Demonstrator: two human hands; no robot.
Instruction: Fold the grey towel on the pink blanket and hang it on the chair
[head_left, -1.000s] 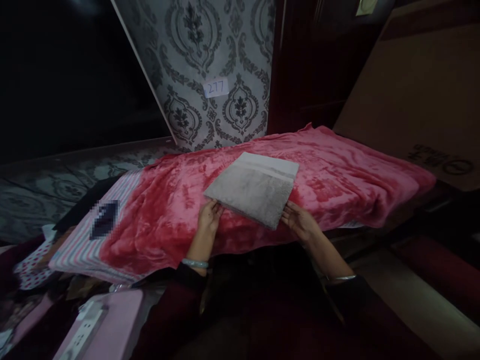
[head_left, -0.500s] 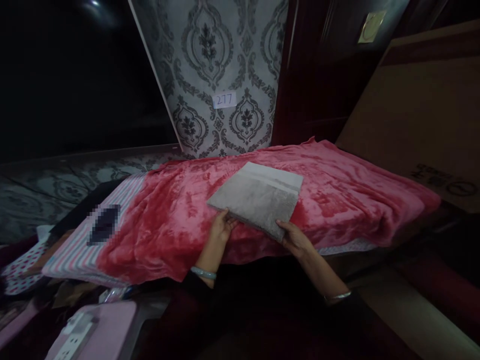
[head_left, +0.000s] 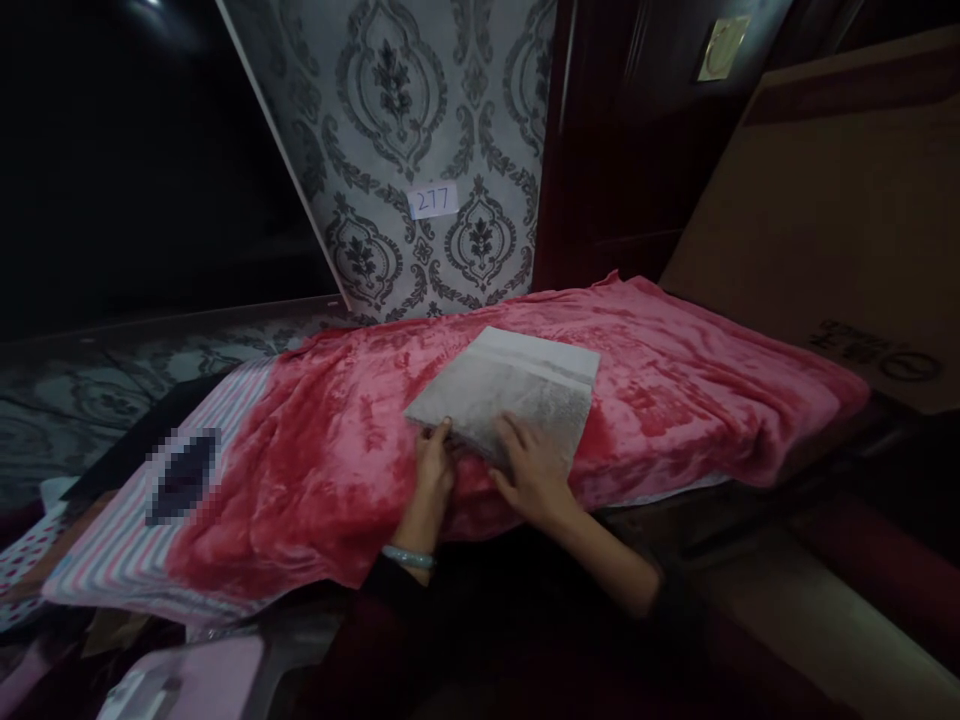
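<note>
A flat grey rectangular piece (head_left: 480, 385), perhaps a folded towel, lies tilted over the red plush blanket (head_left: 345, 420); its kind is not certain. A paler band runs along its far side. My left hand (head_left: 435, 462) pinches its near left edge, thumb on top and fingers underneath. With fingers spread, my right hand (head_left: 534, 468) rests on the top face near the front edge. A pale bangle (head_left: 409, 557) circles my left wrist.
A striped cloth (head_left: 120, 540) shows at the blanket's left end, with a blurred-out dark patch on it. A large dark screen (head_left: 150, 170) stands back left. A cardboard box (head_left: 832, 210) leans at the right. Near the lower left is a pink lid-like surface (head_left: 217, 680).
My right hand has let go of the near right corner and moved left onto the top face, fingers spread. My left hand keeps its hold. The view has shifted slightly right.
</note>
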